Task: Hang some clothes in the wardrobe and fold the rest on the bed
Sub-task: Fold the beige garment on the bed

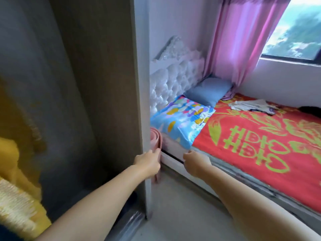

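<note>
The wardrobe fills the left, its brown side panel ending in a pale front edge. Inside hang a sheer grey garment and a yellow garment with pale fringe. My left hand reaches past the panel's edge, and its fingers curl round a pink rolled mat standing between the wardrobe and the bed. My right hand hovers at the bed's near edge, fingers loosely curled, holding nothing. A crumpled pale garment and a dark garment lie on the red bedspread at the far side.
A patterned blue pillow and a plain blue pillow lie against the white tufted headboard. A pink curtain hangs beside the window. A strip of grey floor runs between wardrobe and bed.
</note>
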Action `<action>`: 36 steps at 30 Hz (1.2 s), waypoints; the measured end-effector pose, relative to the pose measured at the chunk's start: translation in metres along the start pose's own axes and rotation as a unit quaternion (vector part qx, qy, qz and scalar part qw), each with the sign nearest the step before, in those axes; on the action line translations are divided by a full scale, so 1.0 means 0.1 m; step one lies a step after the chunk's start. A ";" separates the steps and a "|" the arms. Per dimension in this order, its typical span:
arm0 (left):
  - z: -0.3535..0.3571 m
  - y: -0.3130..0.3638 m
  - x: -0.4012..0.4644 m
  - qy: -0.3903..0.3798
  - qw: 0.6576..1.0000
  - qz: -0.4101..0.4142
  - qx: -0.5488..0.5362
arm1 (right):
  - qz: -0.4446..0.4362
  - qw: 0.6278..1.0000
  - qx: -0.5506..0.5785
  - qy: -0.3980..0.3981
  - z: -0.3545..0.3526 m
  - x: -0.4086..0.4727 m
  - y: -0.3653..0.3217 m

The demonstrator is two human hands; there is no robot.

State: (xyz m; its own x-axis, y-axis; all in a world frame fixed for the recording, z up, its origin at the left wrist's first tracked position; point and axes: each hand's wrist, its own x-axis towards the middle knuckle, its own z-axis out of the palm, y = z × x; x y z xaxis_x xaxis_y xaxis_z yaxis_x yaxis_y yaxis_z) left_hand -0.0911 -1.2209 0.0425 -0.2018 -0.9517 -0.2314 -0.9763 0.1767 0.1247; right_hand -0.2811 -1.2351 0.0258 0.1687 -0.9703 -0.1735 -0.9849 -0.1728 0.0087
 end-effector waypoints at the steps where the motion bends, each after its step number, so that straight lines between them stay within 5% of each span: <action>1: 0.00 0.24 0.08 -0.009 1.000 0.020 0.002 | 0.020 1.000 -0.010 0.006 -0.04 -0.05 0.25; 11: -0.26 2.61 1.18 0.015 0.984 0.174 0.042 | 0.184 0.982 -0.036 0.025 -0.31 -0.64 2.82; 20: -0.18 4.35 1.74 0.021 0.956 0.287 0.063 | 0.284 0.959 -0.014 0.003 -0.34 -1.19 4.27; 27: -0.07 5.04 2.21 -0.002 0.944 0.320 0.084 | 0.321 0.947 0.016 -0.006 -0.17 -1.13 4.87; 36: -0.21 5.70 3.76 -0.019 0.949 0.302 0.091 | 0.316 0.948 0.006 -0.036 -0.15 0.14 5.87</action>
State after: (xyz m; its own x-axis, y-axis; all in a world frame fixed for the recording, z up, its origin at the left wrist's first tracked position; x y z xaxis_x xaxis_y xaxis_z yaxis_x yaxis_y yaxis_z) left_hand -0.7213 -1.4832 0.0473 -0.7286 -0.6531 -0.2063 -0.6776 0.7312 0.0781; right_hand -0.8567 -1.3529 0.0434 -0.4583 -0.8650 -0.2042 -0.8887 0.4421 0.1215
